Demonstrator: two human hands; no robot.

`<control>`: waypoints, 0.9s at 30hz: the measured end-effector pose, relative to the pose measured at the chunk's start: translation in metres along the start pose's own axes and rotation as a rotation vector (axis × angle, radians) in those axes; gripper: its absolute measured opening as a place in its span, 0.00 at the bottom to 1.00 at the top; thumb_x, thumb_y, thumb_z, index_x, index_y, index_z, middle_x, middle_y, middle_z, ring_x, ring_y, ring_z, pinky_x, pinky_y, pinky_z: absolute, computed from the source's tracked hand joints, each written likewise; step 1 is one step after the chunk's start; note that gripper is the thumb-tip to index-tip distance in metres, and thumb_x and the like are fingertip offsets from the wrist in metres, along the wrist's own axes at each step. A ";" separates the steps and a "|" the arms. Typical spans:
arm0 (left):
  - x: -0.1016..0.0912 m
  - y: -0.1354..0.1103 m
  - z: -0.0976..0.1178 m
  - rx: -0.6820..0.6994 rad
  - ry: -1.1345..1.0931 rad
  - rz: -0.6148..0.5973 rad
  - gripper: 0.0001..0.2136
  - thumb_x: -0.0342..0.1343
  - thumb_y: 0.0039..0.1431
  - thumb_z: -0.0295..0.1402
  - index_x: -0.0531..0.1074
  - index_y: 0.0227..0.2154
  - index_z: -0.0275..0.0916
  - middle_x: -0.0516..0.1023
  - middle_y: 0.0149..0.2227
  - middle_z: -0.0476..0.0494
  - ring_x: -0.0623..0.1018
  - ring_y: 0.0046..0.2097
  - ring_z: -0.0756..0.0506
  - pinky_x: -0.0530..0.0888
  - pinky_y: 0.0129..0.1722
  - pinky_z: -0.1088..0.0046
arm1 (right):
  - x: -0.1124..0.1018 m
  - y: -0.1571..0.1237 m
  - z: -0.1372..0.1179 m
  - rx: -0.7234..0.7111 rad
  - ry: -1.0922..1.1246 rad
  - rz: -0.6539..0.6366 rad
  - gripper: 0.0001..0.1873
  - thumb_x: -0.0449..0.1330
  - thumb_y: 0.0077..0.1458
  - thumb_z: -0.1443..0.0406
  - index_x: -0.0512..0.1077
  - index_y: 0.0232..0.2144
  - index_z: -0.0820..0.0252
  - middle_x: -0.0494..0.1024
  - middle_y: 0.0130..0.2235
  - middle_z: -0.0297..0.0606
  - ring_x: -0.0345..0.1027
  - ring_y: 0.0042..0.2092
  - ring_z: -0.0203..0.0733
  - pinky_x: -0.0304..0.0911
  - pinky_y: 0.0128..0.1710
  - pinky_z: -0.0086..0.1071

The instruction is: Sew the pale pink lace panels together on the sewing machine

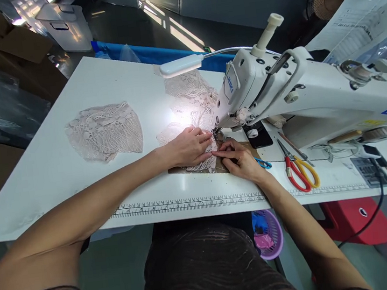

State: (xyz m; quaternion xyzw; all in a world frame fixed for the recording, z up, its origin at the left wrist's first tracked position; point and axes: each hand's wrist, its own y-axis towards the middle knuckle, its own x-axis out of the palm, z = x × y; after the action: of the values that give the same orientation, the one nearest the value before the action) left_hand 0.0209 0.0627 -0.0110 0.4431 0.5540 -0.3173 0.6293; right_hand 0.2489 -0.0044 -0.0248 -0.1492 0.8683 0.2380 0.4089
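- Head view: a white worktop (77, 178) with a printed ruler strip (186, 204) along its near edge carries a white sewing machine (278, 87) on the right.
- The left hand (188, 146) lies flat on a pale lace piece (192, 107) at the needle, fingers spread and pressing it down.
- The right hand (239, 158) pinches the lace edge just in front of the presser foot, fingers narrow on the fabric.
- A second lace piece (105, 132) lies well apart to the left.
- A gooseneck lamp (181, 65) lights the lace from above.
- Red and yellow scissors (300, 169) rest right of the hands.
- Around: cardboard boxes (9, 50) at left, a dark shiny floor (171, 20), a red stool (358, 226) and a purple basket (270, 234) under the worktop.
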 end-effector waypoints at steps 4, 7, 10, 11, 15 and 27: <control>0.000 0.000 -0.002 0.006 0.001 -0.014 0.21 0.42 0.70 0.42 0.72 0.53 0.36 0.73 0.58 0.35 0.73 0.54 0.36 0.67 0.50 0.58 | 0.000 0.000 0.001 0.005 -0.001 -0.004 0.23 0.54 0.56 0.72 0.79 0.48 0.48 0.72 0.43 0.39 0.68 0.42 0.40 0.68 0.43 0.37; 0.000 0.001 -0.003 0.006 -0.009 -0.011 0.22 0.42 0.70 0.43 0.70 0.54 0.34 0.72 0.58 0.34 0.72 0.56 0.36 0.67 0.51 0.58 | 0.000 0.000 0.001 -0.006 -0.004 -0.013 0.23 0.54 0.56 0.72 0.79 0.49 0.49 0.72 0.44 0.39 0.69 0.43 0.41 0.68 0.43 0.38; 0.000 0.001 -0.003 0.010 -0.006 -0.012 0.22 0.41 0.70 0.43 0.71 0.54 0.34 0.73 0.58 0.34 0.72 0.56 0.36 0.67 0.51 0.59 | -0.002 0.000 0.001 -0.017 -0.015 -0.029 0.22 0.55 0.57 0.71 0.78 0.49 0.50 0.72 0.44 0.40 0.69 0.44 0.42 0.68 0.43 0.38; -0.001 0.001 -0.003 0.014 0.002 -0.014 0.21 0.41 0.71 0.42 0.71 0.54 0.34 0.72 0.58 0.34 0.73 0.55 0.36 0.67 0.51 0.59 | -0.002 0.000 0.000 -0.018 -0.021 -0.034 0.21 0.55 0.57 0.70 0.78 0.49 0.50 0.72 0.44 0.40 0.69 0.45 0.43 0.69 0.44 0.39; -0.003 0.001 0.000 0.016 0.066 0.005 0.21 0.42 0.71 0.42 0.71 0.53 0.32 0.70 0.60 0.31 0.73 0.53 0.36 0.68 0.49 0.58 | -0.004 -0.001 -0.001 -0.027 -0.041 -0.057 0.21 0.55 0.58 0.69 0.77 0.52 0.52 0.72 0.45 0.42 0.69 0.46 0.45 0.69 0.45 0.41; 0.002 -0.001 0.010 0.017 0.082 0.172 0.12 0.48 0.70 0.34 0.73 0.48 0.34 0.78 0.49 0.39 0.74 0.42 0.43 0.71 0.43 0.63 | -0.005 0.002 -0.008 -0.066 -0.124 -0.030 0.18 0.53 0.60 0.69 0.78 0.48 0.60 0.72 0.45 0.48 0.69 0.43 0.47 0.70 0.41 0.44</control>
State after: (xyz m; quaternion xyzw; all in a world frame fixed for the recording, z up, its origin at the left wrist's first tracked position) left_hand 0.0243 0.0535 -0.0134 0.5071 0.5367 -0.2483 0.6271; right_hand 0.2464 -0.0068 -0.0164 -0.1606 0.8306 0.2693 0.4603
